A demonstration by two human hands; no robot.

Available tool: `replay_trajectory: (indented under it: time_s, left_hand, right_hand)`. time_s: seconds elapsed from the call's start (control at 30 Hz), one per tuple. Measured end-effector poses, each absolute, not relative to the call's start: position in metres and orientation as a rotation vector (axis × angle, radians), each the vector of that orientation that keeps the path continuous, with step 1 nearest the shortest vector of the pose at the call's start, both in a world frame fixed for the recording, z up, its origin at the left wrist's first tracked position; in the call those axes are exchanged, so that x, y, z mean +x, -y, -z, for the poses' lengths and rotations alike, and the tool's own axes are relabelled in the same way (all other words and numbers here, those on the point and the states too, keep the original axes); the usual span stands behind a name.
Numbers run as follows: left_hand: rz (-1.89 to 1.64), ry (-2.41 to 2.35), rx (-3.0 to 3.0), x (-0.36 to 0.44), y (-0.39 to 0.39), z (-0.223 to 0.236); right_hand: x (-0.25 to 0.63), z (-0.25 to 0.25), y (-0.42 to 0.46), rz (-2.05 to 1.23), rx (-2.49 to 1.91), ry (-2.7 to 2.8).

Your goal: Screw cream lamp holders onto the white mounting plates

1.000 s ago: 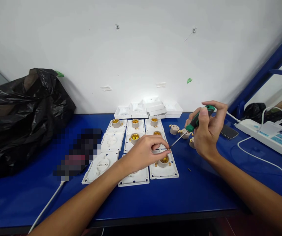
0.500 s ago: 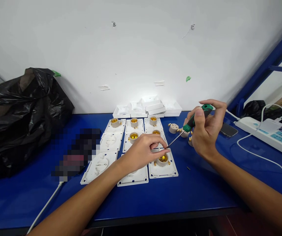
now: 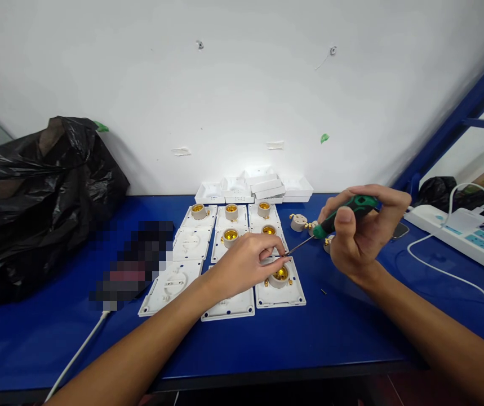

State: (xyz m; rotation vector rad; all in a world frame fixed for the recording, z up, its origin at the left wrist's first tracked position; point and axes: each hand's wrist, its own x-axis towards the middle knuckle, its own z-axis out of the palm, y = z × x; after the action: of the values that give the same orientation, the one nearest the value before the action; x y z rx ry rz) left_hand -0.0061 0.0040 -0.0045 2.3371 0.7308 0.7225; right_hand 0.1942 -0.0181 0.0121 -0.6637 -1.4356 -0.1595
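right hand (image 3: 364, 234): grip closed around the green screwdriver (image 3: 343, 217), shaft slanting down to the left fingertips
left hand (image 3: 244, 259): grip narrow, thumb and forefinger meeting at the tip; any screw there is too small to tell
lamp socket (image 3: 279, 282): just beneath the left grip, on a white plate (image 3: 284, 298) toward the counter's (image 3: 309, 344) front edge

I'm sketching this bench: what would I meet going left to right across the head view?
Black plastic bag, front-left white plate, left hand, right hand holding a green-and-black screwdriver, white power strip.
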Motion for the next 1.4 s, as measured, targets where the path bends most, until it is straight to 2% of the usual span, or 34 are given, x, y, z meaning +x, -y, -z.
replay_trajectory:
  time_s: [0.37, 0.6, 0.87, 1.1, 1.4]
  left_hand:
    - [-0.718, -0.72, 2.352, -0.006, -0.002, 0.005]
    - [-0.683, -0.74, 2.359, -0.006, -0.002, 0.003]
    - [-0.49, -0.73, 2.294, -0.013, -0.01, -0.001]
    - [-0.295, -0.729, 2.49, -0.015, -0.015, 0.001]
    - [-0.229, -0.713, 2.639, -0.014, -0.016, 0.008]
  right_hand:
    - [0.195, -0.014, 0.017, 0.366, -0.433, 1.553]
    - [0.188, -0.014, 0.023, 0.244, -0.547, 1.507]
    - [0.189, -0.016, 0.025, 0.124, -0.639, 1.423]
    - [0.185, -0.015, 0.028, 0.045, -0.643, 1.435]
    - [0.187, 0.006, 0.025, -0.099, -0.724, 1.592]
